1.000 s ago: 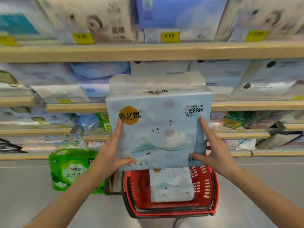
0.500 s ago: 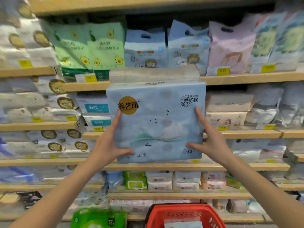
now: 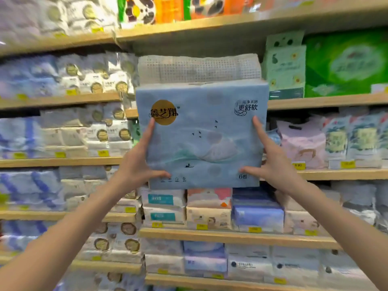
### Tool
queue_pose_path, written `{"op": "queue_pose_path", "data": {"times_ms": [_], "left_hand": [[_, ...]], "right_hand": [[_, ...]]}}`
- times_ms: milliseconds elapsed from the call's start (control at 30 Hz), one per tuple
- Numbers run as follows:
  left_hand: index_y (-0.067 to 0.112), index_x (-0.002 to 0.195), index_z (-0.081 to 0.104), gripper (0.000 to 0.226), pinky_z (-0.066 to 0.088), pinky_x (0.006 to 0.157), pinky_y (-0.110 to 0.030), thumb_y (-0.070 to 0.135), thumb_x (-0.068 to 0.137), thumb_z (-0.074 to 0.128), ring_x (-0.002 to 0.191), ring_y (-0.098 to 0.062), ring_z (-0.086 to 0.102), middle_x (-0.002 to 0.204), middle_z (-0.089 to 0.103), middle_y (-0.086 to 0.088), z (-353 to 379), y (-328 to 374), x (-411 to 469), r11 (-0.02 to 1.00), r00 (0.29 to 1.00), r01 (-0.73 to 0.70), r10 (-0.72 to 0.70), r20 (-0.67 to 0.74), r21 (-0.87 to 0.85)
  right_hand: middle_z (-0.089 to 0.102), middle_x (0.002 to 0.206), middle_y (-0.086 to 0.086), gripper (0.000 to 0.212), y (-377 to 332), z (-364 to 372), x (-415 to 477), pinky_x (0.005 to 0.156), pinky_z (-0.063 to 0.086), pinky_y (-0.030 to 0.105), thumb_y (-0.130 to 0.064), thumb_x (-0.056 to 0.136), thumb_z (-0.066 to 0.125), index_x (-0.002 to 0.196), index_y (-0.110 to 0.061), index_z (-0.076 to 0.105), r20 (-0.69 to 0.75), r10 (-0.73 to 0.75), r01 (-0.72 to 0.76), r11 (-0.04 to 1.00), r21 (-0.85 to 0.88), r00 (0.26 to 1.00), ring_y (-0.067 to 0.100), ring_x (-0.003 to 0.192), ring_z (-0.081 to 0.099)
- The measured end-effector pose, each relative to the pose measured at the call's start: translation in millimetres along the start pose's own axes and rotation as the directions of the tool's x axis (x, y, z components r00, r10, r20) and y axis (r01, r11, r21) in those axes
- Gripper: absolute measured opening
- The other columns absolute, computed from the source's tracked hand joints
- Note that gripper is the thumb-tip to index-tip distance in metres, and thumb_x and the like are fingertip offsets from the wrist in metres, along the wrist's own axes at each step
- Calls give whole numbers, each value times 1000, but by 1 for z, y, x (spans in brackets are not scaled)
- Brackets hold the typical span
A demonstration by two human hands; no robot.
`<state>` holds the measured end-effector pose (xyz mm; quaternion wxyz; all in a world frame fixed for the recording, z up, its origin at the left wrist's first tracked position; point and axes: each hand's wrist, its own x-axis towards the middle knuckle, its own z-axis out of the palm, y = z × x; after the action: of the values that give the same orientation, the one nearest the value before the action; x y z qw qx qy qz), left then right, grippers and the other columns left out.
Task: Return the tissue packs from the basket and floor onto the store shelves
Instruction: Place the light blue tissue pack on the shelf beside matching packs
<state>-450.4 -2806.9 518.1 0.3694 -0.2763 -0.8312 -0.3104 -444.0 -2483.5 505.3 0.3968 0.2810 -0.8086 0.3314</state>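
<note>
Between the hands: blue tissue pack (image 3: 202,135), clamped at both lower sides by left hand (image 3: 137,164) and right hand (image 3: 273,162). Raised since a second ago; basket gone from view. Gap in shelf (image 3: 199,49) behind, probably its slot.

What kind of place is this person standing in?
Most likely a shop aisle for paper goods. Long wooden shelves carry stacked tissue packs, small yellow price tags line the shelf edges, and both hands hold up a pale blue plastic-wrapped tissue pack in front of them.
</note>
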Motion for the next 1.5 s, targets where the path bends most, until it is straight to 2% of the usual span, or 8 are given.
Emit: {"op": "queue_pose_path", "data": {"times_ms": [100, 233, 467, 700, 833, 967, 1233, 1500], "left_hand": [[66, 128, -11, 134, 40, 82, -7, 18, 52, 89, 114, 2, 45, 131, 41, 14, -19, 4, 26, 999, 998, -43, 44, -47, 21], [51, 132, -11, 129, 37, 80, -10, 14, 57, 87, 110, -4, 45, 127, 40, 11, -28, 7, 61, 995, 993, -92, 94, -78, 38], [53, 130, -15, 129, 42, 94, -25, 16, 58, 86, 117, -2, 41, 134, 31, 14, -19, 2, 124, 985, 978, -164, 169, -120, 55], [41, 138, -18, 130, 34, 91, -16, 14, 61, 84, 118, -3, 35, 132, 26, 14, 1, -8, 198, 973, 957, -209, 223, -184, 94], [36, 143, -17, 130, 34, 105, -35, 16, 62, 83, 124, -2, 30, 135, 23, 15, 11, -18, 235, 965, 942, -246, 260, -210, 91], [32, 144, -16, 129, 33, 107, -37, 19, 62, 84, 131, -7, 32, 149, 27, 2, 19, -28, 272, 956, 925, -277, 293, -242, 99], [31, 144, -17, 131, 32, 109, -38, 25, 61, 85, 137, -15, 31, 152, 26, -2, 42, -56, 340, 920, 880, -389, 385, -276, 46], [53, 135, -20, 132, 35, 107, -47, 22, 62, 85, 137, -21, 32, 152, 25, -2, 75, -77, 372, 895, 869, -447, 431, -244, -10]], "right_hand": [[34, 149, -7, 125, -11, -6, 28, 103, 42, 42, -15, 57, 86, 136, -59, 0, -72, -30, 29, 999, -20, 997, 14, 131, 40], [34, 149, -7, 124, -11, -16, 65, 103, 42, 44, -18, 57, 86, 135, -60, -1, -116, -75, 70, 996, -46, 990, 15, 132, 40], [28, 149, -11, 116, 11, -28, 122, 110, 34, 38, -15, 63, 82, 138, -52, 1, -157, -175, 163, 983, -89, 972, 11, 136, 33], [30, 151, -6, 120, 47, -42, 183, 102, 43, 46, -11, 63, 82, 140, -50, -1, -226, -234, 198, 965, -173, 946, 16, 132, 39], [34, 149, -6, 120, 65, -47, 218, 98, 46, 47, -13, 63, 83, 142, -47, -1, -243, -272, 222, 951, -214, 931, 17, 129, 43], [32, 148, -6, 119, 78, -49, 249, 100, 44, 46, -12, 62, 83, 142, -42, 0, -267, -294, 225, 939, -261, 918, 18, 130, 40], [28, 152, 0, 119, 97, -51, 286, 103, 38, 35, -9, 65, 80, 146, -32, -3, -318, -268, 138, 916, -376, 910, 17, 133, 34], [35, 147, 8, 121, 126, -47, 296, 100, 39, 39, -12, 63, 82, 146, -30, -4, -316, -235, 64, 881, -468, 919, 26, 127, 42]]}}
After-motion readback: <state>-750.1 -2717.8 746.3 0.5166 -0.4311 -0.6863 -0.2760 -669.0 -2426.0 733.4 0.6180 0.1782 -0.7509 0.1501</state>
